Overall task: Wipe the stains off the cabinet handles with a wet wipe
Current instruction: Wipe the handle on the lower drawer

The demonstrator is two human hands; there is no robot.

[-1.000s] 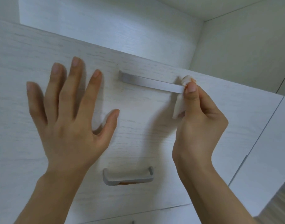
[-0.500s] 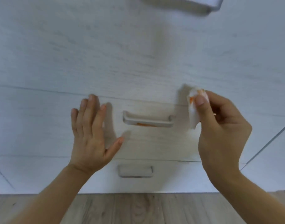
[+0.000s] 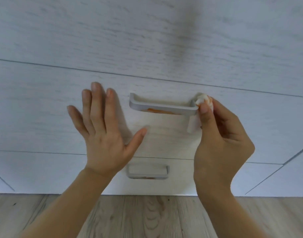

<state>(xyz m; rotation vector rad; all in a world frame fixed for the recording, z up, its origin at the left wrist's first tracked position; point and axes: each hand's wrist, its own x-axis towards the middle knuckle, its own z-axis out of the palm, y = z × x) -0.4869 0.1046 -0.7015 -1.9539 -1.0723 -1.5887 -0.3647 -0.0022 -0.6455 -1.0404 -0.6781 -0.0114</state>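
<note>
The wet wipe is a small white folded piece with some orange marks on its top part. It is pinched in the right hand, between the thumb and the other fingers, and one end hangs down below the thumb. The top of the wipe touches the right end of the middle handle, at the corner where the handle bends toward the drawer.

This handle is a grey bar on the front of a white drawer. An orange stain shows along the lower edge of the bar, from about the middle toward the right. The left part of the bar looks clean.

The left hand is open, with the fingers stretched and the thumb spread to the right. Its palm lies flat on the drawer front, just beside the left end of the handle, and it holds nothing.

Under this drawer there is a lower drawer with a second handle, smaller in the picture, and a little orange is visible at its lower edge too. It sits between the two wrists. Above the middle drawer there is a larger white wood-grain panel. At the bottom, a grey-brown wooden floor runs along the cabinet base.
</note>
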